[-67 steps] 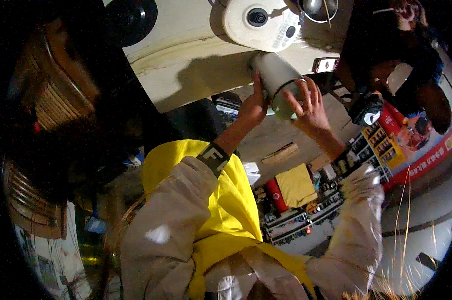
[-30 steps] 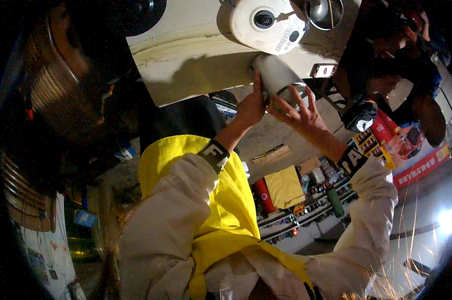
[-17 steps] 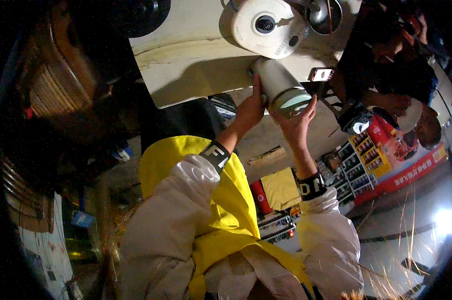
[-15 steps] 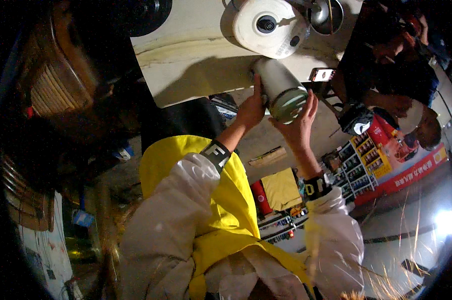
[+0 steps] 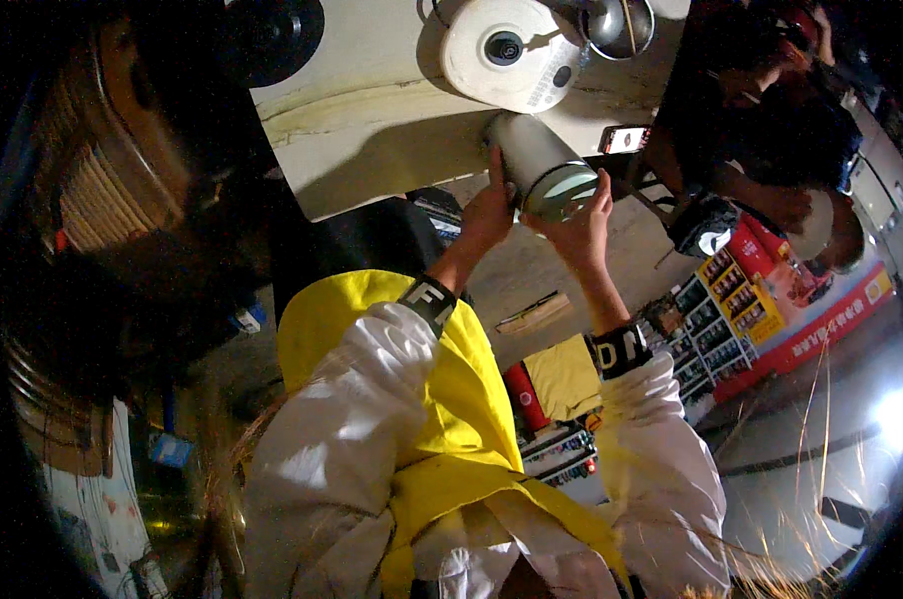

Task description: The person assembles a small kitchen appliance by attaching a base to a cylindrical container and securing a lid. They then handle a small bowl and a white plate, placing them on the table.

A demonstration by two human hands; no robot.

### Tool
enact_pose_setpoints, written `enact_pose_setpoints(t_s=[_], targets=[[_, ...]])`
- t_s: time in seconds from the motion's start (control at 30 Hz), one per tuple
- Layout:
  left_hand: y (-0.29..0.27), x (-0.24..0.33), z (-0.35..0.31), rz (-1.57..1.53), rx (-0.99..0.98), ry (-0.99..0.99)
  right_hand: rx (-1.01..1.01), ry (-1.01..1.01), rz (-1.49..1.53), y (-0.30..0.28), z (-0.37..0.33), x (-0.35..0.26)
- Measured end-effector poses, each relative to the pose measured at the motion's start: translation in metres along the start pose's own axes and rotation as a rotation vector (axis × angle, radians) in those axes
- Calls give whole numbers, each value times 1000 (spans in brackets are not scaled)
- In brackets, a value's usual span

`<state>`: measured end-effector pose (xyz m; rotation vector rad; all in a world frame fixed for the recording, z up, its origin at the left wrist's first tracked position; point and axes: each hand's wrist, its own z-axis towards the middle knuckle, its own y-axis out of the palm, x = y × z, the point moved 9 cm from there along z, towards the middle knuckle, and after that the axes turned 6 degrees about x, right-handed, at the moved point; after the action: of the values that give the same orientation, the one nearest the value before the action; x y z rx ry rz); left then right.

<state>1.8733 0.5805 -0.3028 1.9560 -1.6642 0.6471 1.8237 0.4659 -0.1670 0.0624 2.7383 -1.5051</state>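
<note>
A pale grey cylindrical vessel point(image 5: 536, 155) lies tilted between my hands at the table's near edge, its far end up and left. Its near end looks glassy and greenish; I cannot tell whether it is a kettle. My left hand point(image 5: 484, 215) grips its left side with the fingers wrapped along it. My right hand point(image 5: 577, 232) holds the near right end, fingertips curled up around the rim. Just beyond the vessel, a round white appliance base point(image 5: 476, 72) with a black centre connector and small buttons sits on the table.
The pale tabletop point(image 5: 341, 112) carries a black round object point(image 5: 272, 32) at far left, a metal bowl point(image 5: 636, 40) with a ladle-like utensil and a lit phone point(image 5: 625, 140) at right. A seated person point(image 5: 781, 120) is on the right. Stocked shelves point(image 5: 711, 334) stand below right.
The whole view has shifted slightly, so table and base appear a little farther left and up. The vessel is still in both hands, its near end turned slightly.
</note>
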Motion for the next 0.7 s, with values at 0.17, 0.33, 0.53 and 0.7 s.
enact_pose_setpoints(t_s=[0.17, 0.33, 0.53, 0.7], targets=[[-2, -2, 4, 16, 48, 49, 123, -33, 28, 12, -3, 6], [10, -18, 10, -18, 26, 133, 164, -1160, -682, 15, -33, -40], [-4, 3, 6, 75, 123, 157, 9, -1693, -799, 25, -42, -35], [4, -7, 3, 5, 122, 127, 59, -1669, -836, 19, -43, -40]])
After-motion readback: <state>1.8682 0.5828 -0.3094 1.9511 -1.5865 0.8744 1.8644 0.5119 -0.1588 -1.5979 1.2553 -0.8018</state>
